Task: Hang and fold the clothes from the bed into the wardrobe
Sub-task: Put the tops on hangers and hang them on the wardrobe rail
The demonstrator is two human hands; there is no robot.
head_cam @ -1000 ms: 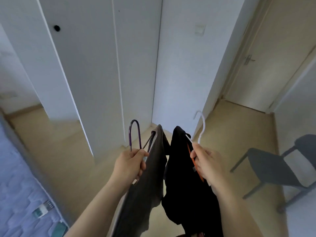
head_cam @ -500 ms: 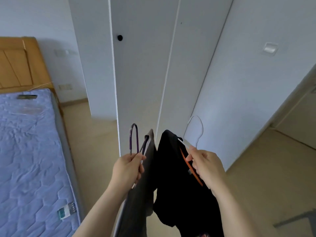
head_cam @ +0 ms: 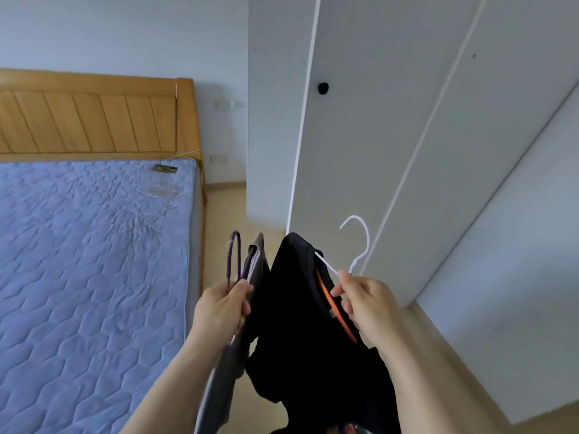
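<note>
Head view: a person's two forearms reach forward between a bed and a wardrobe, each hand carrying a garment on a hanger.
Left hand [head_cam: 221,311]: fingers curled tight, thumb pressed against the forefinger, gripping the purple hanger below its hook.
Purple hanger [head_cam: 239,261]: its narrow hook stands upright above the left fist; the shoulders are hidden inside the cloth.
Grey garment [head_cam: 219,393]: hangs from the purple hanger, running down along the left forearm and out of the lower edge.
Right hand [head_cam: 366,305]: fingers curled, thumb and forefinger pinching the white hanger at the base of its neck.
White hanger [head_cam: 367,238]: thin wire, hook upright and open to the left, seen against the wardrobe door; one arm slants down into the black cloth.
Black garment [head_cam: 294,308]: hangs from the white hanger between the two hands, touching the grey garment on its left.
Orange strip [head_cam: 340,321]: runs along the black garment beside the right palm; whether hanger or trim cannot be told.
Wardrobe [head_cam: 360,151]: white, doors closed, directly ahead and to the right, with a small black knob [head_cam: 323,88].
Bed: blue quilted mattress [head_cam: 87,277] on the left, wooden headboard [head_cam: 94,120] at the far wall.
Floor [head_cam: 445,371]: pale wood, below the wardrobe.
</note>
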